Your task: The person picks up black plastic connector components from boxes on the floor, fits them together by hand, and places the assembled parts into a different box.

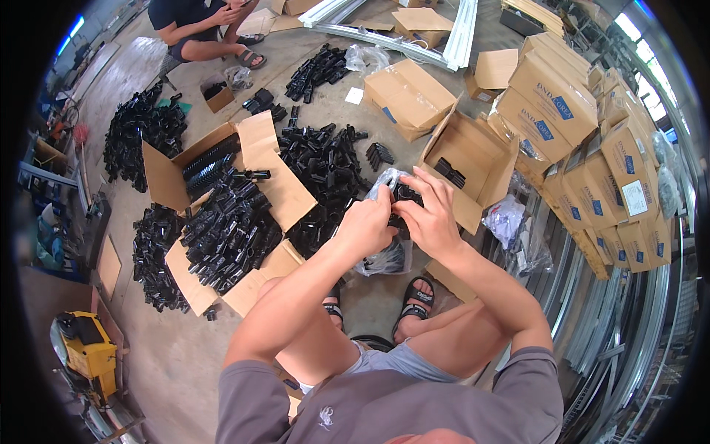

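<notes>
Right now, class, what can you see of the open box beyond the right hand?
The open box is brown, apparently cardboard, with its opening facing up. A near flap folds outward, toward the right hand. Inside, near that flap, lies a small group of black parts. A closed box stands close on its left; whether they touch is unclear.

The parts are shiny black. The boxes are brown, and some have blue diamonds on them. One bag looks pale purple. The shirt is dark grey with a little white picture. The shorts are pale blue-grey. The sandals are black with white marks. The floor is grey, the bars are silvery, the frame is white, and the machine is yellow.
</notes>
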`<action>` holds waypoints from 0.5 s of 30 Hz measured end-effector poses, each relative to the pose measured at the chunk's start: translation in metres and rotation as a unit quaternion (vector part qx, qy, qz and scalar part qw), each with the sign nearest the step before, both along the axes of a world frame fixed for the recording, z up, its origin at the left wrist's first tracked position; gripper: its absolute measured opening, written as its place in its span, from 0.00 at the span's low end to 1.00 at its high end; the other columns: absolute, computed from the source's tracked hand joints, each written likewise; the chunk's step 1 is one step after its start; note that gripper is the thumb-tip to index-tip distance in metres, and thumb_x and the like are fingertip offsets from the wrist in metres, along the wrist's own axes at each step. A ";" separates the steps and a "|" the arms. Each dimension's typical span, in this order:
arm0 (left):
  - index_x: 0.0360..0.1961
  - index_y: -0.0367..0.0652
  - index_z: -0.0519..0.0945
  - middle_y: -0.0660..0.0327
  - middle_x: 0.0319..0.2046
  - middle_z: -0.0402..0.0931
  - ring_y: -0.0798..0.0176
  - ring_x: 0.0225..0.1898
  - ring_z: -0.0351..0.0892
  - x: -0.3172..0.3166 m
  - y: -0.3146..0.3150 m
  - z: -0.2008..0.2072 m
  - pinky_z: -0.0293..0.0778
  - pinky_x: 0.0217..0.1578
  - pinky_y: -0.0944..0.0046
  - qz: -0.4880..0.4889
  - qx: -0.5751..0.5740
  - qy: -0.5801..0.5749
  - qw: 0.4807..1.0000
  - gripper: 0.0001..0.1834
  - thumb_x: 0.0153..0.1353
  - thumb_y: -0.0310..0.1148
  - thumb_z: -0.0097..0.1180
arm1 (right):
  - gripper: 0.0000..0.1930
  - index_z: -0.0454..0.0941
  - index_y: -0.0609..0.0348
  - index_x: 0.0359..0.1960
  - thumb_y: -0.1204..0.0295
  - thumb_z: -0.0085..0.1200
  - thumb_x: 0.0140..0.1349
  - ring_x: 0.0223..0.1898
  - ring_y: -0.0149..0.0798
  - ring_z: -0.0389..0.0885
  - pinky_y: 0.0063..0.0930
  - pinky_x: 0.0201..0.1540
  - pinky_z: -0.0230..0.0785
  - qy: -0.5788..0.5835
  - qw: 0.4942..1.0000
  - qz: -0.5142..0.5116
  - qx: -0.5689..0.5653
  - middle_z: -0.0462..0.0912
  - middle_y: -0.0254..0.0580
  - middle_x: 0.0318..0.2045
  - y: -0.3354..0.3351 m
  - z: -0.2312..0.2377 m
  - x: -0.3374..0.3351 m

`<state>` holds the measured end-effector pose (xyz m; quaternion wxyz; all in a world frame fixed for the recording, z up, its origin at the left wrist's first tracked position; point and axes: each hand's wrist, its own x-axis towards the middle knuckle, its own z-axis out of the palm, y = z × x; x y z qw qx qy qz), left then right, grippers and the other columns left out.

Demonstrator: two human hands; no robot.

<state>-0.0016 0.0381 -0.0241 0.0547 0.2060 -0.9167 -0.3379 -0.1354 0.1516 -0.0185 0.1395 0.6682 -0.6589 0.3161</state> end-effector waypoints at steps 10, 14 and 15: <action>0.48 0.36 0.64 0.43 0.28 0.79 0.38 0.35 0.81 -0.003 0.002 -0.004 0.75 0.36 0.45 -0.007 -0.004 0.005 1.000 0.30 0.47 0.31 0.69 | 0.06 0.81 0.55 0.32 0.74 0.63 0.52 0.62 0.46 0.69 0.45 0.59 0.58 -0.017 1.000 0.009 0.002 0.78 0.37 0.53 0.006 -0.005 -0.003; 0.48 0.37 0.64 0.44 0.28 0.79 0.39 0.36 0.81 -0.003 0.002 -0.002 0.75 0.36 0.45 -0.008 0.002 -0.003 1.000 0.30 0.47 0.31 0.69 | 0.06 0.81 0.55 0.32 0.74 0.63 0.51 0.61 0.45 0.69 0.45 0.59 0.57 -0.021 1.000 0.010 0.001 0.78 0.37 0.52 0.006 -0.007 -0.003; 0.48 0.37 0.65 0.44 0.28 0.79 0.39 0.36 0.81 -0.002 0.003 -0.002 0.75 0.37 0.46 -0.009 0.002 -0.003 1.000 0.30 0.47 0.31 0.69 | 0.06 0.82 0.55 0.31 0.74 0.64 0.51 0.61 0.47 0.70 0.44 0.58 0.58 -0.019 1.000 0.008 0.001 0.78 0.38 0.52 0.006 -0.007 -0.003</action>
